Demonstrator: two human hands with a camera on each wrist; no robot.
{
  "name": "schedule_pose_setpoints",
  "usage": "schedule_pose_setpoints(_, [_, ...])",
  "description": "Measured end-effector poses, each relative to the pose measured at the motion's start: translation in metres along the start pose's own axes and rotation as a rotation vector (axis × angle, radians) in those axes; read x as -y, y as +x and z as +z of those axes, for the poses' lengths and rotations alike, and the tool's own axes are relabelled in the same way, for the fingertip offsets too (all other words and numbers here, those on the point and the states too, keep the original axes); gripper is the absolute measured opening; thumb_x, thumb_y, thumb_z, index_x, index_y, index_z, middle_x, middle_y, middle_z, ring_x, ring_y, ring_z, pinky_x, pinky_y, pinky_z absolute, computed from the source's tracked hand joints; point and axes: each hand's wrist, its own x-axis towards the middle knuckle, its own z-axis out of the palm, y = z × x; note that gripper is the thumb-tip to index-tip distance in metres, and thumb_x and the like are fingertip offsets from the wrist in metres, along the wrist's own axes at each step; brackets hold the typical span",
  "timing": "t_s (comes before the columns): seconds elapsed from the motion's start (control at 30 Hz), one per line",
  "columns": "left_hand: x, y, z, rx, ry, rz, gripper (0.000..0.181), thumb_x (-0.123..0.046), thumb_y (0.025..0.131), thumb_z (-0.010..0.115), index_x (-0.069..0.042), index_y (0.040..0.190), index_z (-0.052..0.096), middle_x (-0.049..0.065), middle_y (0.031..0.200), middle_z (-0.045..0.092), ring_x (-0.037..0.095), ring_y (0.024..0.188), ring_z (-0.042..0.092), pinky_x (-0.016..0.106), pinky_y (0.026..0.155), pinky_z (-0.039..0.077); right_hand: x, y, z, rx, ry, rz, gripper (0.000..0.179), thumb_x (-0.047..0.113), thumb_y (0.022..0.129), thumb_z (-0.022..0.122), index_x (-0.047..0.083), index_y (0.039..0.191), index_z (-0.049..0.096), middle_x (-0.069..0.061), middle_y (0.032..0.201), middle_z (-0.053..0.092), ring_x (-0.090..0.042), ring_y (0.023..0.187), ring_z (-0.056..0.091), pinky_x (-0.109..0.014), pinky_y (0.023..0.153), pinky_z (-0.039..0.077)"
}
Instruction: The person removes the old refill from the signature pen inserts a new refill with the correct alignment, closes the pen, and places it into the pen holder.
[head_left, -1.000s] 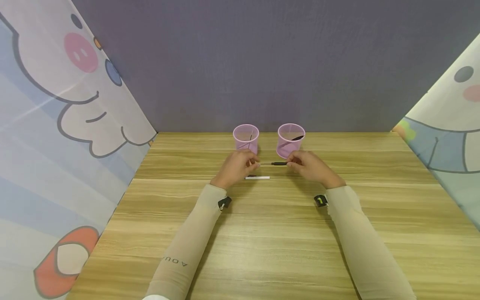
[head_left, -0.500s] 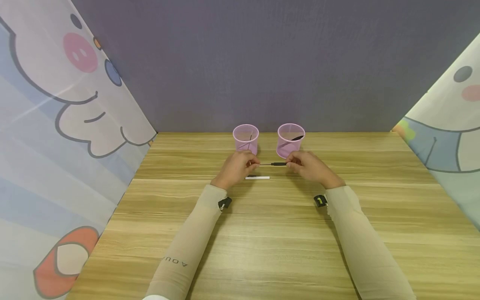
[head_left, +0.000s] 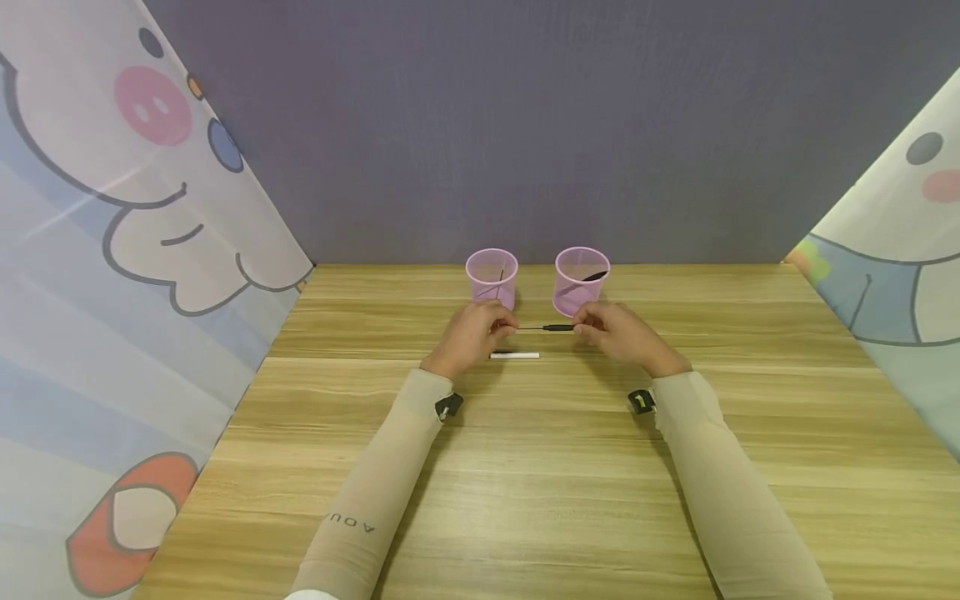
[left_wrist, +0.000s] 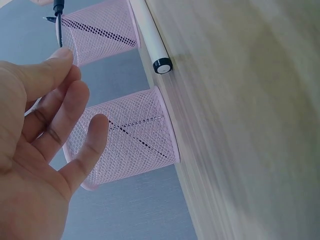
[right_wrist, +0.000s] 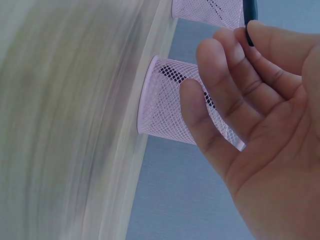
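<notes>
Both hands hold a small screwdriver level above the table, its black handle to the right and thin metal shaft to the left. My left hand pinches the shaft's end between thumb and index finger; the tip is hidden by the fingers. The handle's end is pinched by my right hand; in the right wrist view the black handle shows at the thumb and fingertips. A white pen with a black end lies on the table just in front of the left hand.
Two pink mesh pen cups, a left cup and a right cup, stand behind the hands. Thin dark sticks lean in the left one, a black-handled tool in the right. A grey wall backs the wooden table.
</notes>
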Motion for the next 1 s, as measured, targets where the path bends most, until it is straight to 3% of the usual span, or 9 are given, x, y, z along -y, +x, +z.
schedule_pose_setpoints(0.53, [0.0026, -0.0011, -0.0025, -0.035, 0.000, -0.002, 0.006, -0.017, 0.090, 0.079, -0.013, 0.094, 0.079, 0.000, 0.093, 0.076, 0.012, 0.081, 0.067, 0.031, 0.077, 0.056, -0.0021, -0.0009, -0.0009, 0.000, 0.036, 0.014, 0.006, 0.007, 0.100, 0.064, 0.002, 0.099, 0.067, -0.008, 0.083, 0.065, -0.017, 0.075, 0.057, -0.026, 0.065, 0.050])
schedule_pose_setpoints(1.0, [0.0028, -0.0024, -0.0057, -0.026, 0.006, -0.017, 0.004, -0.014, 0.090, 0.079, -0.012, 0.093, 0.079, 0.000, 0.088, 0.073, 0.012, 0.077, 0.063, 0.030, 0.072, 0.053, -0.0037, -0.0008, 0.0007, 0.000, 0.046, 0.017, 0.007, 0.006, 0.100, 0.063, 0.000, 0.100, 0.066, -0.011, 0.084, 0.066, -0.015, 0.074, 0.058, -0.025, 0.065, 0.050])
